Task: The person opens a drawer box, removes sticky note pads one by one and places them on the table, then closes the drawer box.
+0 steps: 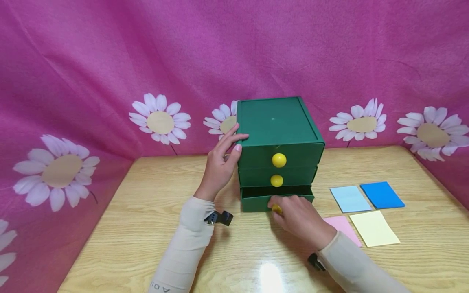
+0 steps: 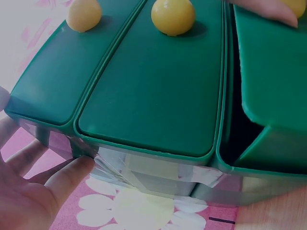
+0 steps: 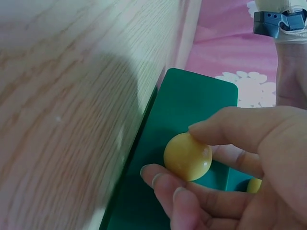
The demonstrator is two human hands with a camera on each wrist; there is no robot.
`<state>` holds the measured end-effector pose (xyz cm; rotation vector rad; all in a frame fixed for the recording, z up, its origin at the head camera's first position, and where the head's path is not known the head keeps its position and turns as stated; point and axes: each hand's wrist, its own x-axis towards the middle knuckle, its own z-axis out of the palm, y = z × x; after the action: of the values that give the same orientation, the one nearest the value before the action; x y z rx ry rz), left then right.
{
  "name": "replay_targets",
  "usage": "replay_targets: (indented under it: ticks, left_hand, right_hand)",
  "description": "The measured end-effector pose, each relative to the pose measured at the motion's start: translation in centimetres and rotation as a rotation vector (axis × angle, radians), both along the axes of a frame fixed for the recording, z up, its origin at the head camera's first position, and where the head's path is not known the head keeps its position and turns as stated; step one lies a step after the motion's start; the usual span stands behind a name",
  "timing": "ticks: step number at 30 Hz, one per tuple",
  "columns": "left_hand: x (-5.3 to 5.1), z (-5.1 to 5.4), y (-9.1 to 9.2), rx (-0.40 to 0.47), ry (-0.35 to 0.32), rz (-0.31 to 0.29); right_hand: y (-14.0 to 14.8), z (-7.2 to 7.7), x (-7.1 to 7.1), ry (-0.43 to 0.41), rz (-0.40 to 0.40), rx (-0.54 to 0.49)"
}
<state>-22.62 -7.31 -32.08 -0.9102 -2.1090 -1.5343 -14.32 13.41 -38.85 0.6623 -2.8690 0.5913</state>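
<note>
A green three-drawer box (image 1: 272, 122) stands on the table, with a round yellow knob on each drawer. Its bottom drawer (image 1: 254, 204) is pulled partly out, and a dark gap shows above its front. My right hand (image 1: 302, 219) pinches that drawer's yellow knob (image 3: 188, 157) between thumb and fingers. Against the box's left side rests my left hand (image 1: 220, 167), fingers extended, with fingertips at the top edge. The middle knob (image 1: 276, 180) and top knob (image 1: 279, 160) are untouched, their drawers shut. What lies inside the bottom drawer is hidden.
To the right lie four-cornered paper pads: light blue (image 1: 350, 199), dark blue (image 1: 382, 195), pale yellow (image 1: 374, 228) and pink (image 1: 343, 228), the last partly behind my right hand. A pink cloth (image 1: 256, 49) with white flowers hangs behind the wooden table (image 1: 146, 211).
</note>
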Motion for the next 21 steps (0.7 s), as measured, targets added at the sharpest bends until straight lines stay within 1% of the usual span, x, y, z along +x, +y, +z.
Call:
replay_targets:
  ticks: [2,4,14,21]
  left_hand:
    - [-0.7,-0.7,-0.1,-0.001,0.008,0.002]
    - [-0.9,-0.9,-0.1,-0.005,0.011,0.005]
    - [-1.2,-1.1,-0.1,-0.007,0.028,0.0]
    - [-1.1,-1.1,-0.2,0.003,0.021,-0.004]
  right_hand:
    - [0.0,-0.1,-0.2,0.006,-0.001,-0.005]
    - [0.0,-0.1,-0.4,0.009,-0.001,-0.008]
    - [0.1,-0.3,-1.2,0.01,0.007,-0.011]
    - [0.0,-0.5,-1.7,0.048,0.022,0.018]
